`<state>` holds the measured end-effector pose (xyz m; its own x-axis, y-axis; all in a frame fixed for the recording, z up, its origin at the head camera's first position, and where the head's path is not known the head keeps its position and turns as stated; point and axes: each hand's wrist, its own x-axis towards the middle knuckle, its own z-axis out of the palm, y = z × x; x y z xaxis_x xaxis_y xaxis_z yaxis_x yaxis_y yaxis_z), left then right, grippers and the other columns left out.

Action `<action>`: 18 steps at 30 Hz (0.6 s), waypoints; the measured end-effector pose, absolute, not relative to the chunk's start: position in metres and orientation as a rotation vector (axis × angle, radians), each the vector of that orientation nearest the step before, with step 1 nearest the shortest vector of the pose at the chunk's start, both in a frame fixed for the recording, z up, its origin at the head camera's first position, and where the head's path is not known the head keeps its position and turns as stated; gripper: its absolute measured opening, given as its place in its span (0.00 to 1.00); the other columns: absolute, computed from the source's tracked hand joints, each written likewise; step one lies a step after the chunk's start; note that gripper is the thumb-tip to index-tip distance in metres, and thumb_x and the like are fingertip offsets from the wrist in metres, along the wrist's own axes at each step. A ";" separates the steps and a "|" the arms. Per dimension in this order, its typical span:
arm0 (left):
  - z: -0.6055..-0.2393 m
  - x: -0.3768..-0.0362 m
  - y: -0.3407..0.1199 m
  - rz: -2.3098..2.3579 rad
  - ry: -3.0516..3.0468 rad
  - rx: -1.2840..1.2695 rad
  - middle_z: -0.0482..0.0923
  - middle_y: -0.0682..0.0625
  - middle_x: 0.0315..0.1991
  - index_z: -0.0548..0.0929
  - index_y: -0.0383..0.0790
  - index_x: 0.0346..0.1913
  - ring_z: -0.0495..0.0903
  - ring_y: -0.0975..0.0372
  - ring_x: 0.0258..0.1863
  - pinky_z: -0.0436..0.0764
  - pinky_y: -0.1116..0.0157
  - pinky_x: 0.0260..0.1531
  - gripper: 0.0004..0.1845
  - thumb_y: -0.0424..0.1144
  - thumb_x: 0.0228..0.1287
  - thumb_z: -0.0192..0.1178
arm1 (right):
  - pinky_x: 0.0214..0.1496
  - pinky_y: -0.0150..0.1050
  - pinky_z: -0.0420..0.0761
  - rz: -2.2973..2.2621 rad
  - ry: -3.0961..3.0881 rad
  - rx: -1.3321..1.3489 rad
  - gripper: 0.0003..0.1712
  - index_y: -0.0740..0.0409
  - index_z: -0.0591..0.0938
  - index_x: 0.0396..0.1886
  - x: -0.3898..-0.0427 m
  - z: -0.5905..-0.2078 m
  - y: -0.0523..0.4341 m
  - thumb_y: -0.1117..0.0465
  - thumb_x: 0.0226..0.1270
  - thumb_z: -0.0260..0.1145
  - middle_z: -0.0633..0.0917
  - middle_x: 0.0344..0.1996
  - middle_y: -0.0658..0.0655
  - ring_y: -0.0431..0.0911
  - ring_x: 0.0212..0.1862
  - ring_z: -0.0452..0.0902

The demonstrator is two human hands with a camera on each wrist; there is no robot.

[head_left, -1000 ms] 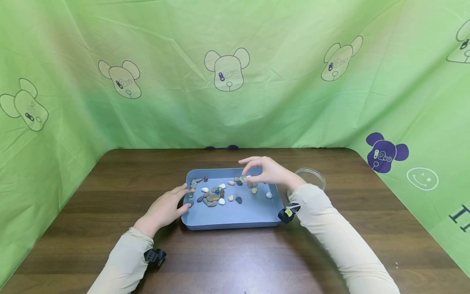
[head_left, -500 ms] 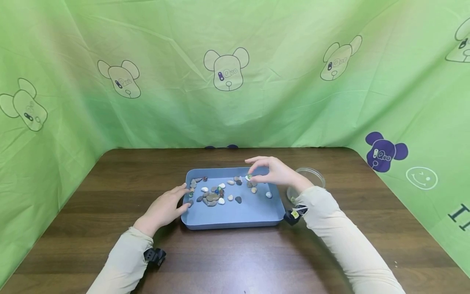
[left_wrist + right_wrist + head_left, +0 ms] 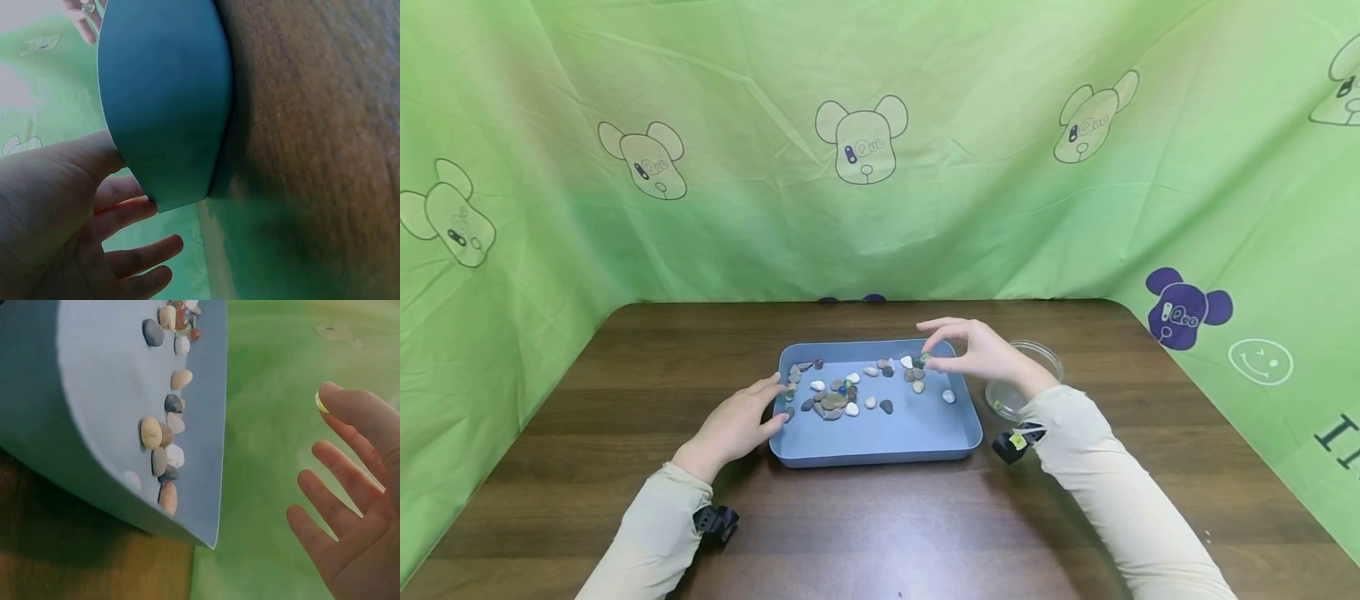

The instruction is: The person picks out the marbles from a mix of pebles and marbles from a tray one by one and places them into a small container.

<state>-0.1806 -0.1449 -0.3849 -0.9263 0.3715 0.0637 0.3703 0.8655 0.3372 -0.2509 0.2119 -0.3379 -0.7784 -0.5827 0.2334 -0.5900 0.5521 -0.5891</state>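
Observation:
In the head view, a blue tray [image 3: 880, 446] holds pebbles and glass marbles. My right hand [image 3: 981, 350] hovers above the tray's back right corner, thumb and index finger pinching a greenish clear marble [image 3: 925, 358]. Only a yellow-green sliver of the marble [image 3: 321, 403] shows in the right wrist view, and the other fingers are spread apart. My left hand [image 3: 737, 425] lies at the tray's left rim. The left wrist view has its thumb [image 3: 94, 153] reaching over the rim, with ring and little fingers extended loosely outside the wall.
To the tray's right stands a clear round dish [image 3: 1004, 404], partly behind the right wrist, with a small green thing at its bottom. A grey-brown pebble pile [image 3: 833, 403] lies left of the tray's middle. Green printed cloth [image 3: 865, 242] hangs behind the wooden table [image 3: 880, 533].
My right hand has moved rightward over the tray, keeping the marble pinched, and a white pebble it covered now shows. The left hand stays at the rim.

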 end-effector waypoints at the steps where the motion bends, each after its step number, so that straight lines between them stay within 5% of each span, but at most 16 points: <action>1: -0.385 -0.181 -0.145 0.546 3.031 0.604 0.63 0.39 0.68 0.73 0.37 0.61 0.67 0.44 0.64 0.70 0.47 0.61 0.25 0.45 0.64 0.57 | 0.67 0.56 0.65 1.048 -2.756 1.039 0.07 0.50 0.84 0.35 -0.250 -0.338 0.213 0.62 0.54 0.70 0.78 0.59 0.60 0.56 0.64 0.70; 18: -0.385 -0.180 -0.145 0.542 3.038 0.609 0.63 0.38 0.68 0.73 0.37 0.61 0.68 0.43 0.64 0.70 0.47 0.60 0.25 0.44 0.64 0.56 | 0.69 0.53 0.61 1.101 -2.745 0.868 0.09 0.50 0.84 0.37 -0.239 -0.333 0.243 0.60 0.54 0.71 0.77 0.60 0.57 0.54 0.66 0.67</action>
<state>-0.1805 -0.1449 -0.3850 -0.9250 0.3735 0.0702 0.3747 0.8656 0.3322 -0.2388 0.2429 -0.3332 -0.8398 -0.4801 0.2535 -0.5222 0.5865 -0.6191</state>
